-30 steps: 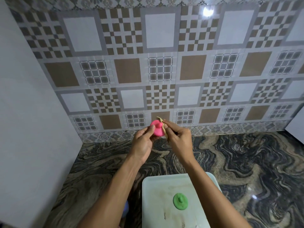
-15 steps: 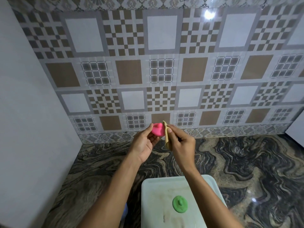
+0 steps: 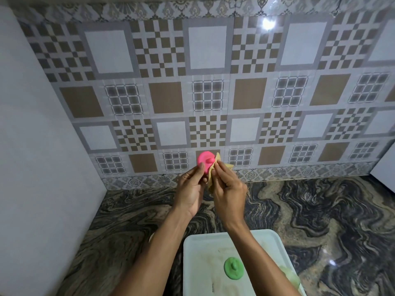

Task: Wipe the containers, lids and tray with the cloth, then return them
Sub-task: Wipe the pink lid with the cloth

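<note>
Now: your left grip (image 3: 190, 193) pinches pink lid (image 3: 204, 162) by edge, held up well beyond tray (image 3: 203, 253), knob side facing you for wiping. Your right grip (image 3: 229, 193) clenches cloth (image 3: 213, 178) against lid's rim. On tray lies green lid (image 3: 233, 268), likely awaiting return.

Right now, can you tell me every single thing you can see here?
pink lid: one, pink, held up in front of the tiled wall
cloth: one, pale yellow, against the pink lid
green lid: one, green, lying on the tray
tray: one, white, on the counter, nearest the camera
counter: one, dark swirly marble, below the wall
tiled wall: one, brown, grey and white, at the back
left hand: one, holds the pink lid
right hand: one, holds the cloth
</note>
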